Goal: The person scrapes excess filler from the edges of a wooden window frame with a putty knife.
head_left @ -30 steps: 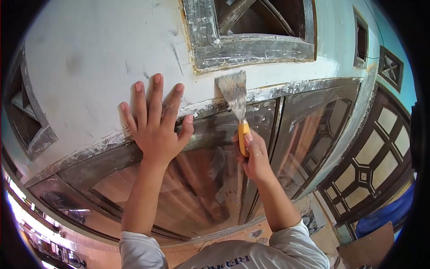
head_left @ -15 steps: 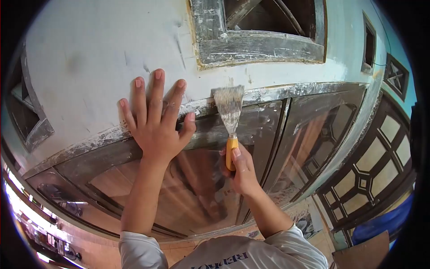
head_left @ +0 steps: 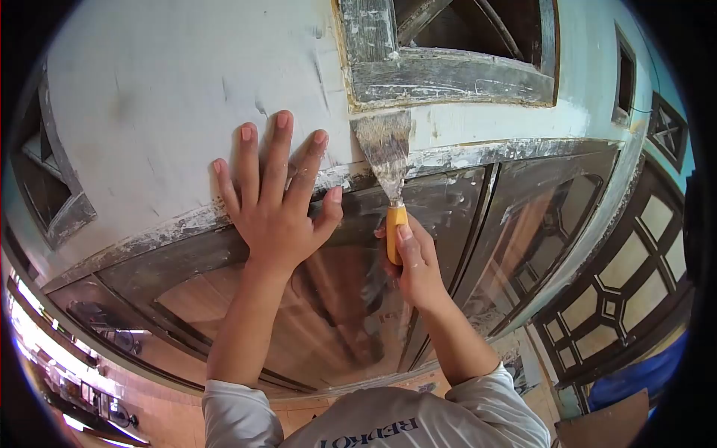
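Observation:
My right hand [head_left: 413,257] is wrapped round the yellow handle of a putty knife [head_left: 385,153], thumb along the grip. Its wide, stained blade points up and overlaps the pale wall [head_left: 187,97], its edge just below the vent's wooden frame [head_left: 455,82]. My left hand [head_left: 278,201] lies with fingers spread, fingertips against the wall and palm over the paint-flecked wooden ledge [head_left: 187,222]. Below the ledge are dark wooden window panels with glass [head_left: 351,313].
Another dark vent frame [head_left: 67,216] is at the far left. To the right stands a dark door with pale panes [head_left: 627,261]. A blue cloth or sheet [head_left: 635,377] and a brown board [head_left: 605,425] are at the lower right, beside the tiled floor [head_left: 175,407].
The putty knife's blade has moved up the wall from the ledge toward the vent frame. My left hand stays spread at the same spot; the whole view has shifted slightly.

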`<state>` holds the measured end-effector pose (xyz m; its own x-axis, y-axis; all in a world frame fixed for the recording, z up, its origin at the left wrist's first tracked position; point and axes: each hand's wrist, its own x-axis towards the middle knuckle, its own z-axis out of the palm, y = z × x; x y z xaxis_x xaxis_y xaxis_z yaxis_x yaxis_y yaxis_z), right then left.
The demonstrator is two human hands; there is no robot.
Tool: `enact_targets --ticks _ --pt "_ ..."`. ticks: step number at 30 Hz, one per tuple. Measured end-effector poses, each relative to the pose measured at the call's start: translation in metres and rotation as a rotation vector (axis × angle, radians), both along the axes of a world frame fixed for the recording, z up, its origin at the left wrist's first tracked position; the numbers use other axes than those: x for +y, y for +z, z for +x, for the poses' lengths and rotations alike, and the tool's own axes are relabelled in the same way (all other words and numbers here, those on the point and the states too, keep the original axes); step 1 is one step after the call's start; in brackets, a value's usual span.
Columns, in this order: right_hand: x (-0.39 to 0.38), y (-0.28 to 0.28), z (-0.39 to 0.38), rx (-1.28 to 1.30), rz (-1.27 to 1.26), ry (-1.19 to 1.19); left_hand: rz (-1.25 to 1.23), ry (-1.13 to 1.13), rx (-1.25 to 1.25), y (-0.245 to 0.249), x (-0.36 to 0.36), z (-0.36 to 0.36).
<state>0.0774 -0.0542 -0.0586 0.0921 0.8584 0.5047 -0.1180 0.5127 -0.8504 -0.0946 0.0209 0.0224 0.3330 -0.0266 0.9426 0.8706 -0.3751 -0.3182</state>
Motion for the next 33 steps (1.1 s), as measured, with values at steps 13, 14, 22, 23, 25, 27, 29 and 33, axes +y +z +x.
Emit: enact_targets --ticks 13,14,22,23,25,27,29,33 --pt "0.007 -0.021 -0.007 0.093 0.044 0.068 -0.126 -0.080 0.046 0.032 -0.012 -0.027" --pt "0.006 -0.025 -0.007 0.088 0.028 0.060 -0.105 -0.042 0.036 0.042 -0.011 -0.031" --pt "0.005 -0.016 -0.009 0.072 0.030 0.034 -0.015 0.110 -0.003 0.045 -0.003 -0.025" --pt "0.005 -0.023 -0.010 0.071 0.032 0.027 -0.021 0.107 -0.003 0.045 -0.004 -0.025" --pt "0.005 -0.029 -0.012 0.110 0.023 -0.033 -0.025 0.102 -0.010 0.044 -0.004 -0.025" --pt "0.004 -0.019 -0.003 0.098 0.042 0.004 -0.012 0.107 -0.005 0.044 -0.003 -0.025" --pt "0.007 -0.009 0.001 0.131 0.051 0.022 -0.016 0.107 -0.002 0.045 -0.004 -0.025" --pt "0.000 -0.029 -0.010 0.137 0.031 -0.021 -0.006 0.095 -0.013 0.043 -0.002 -0.025"
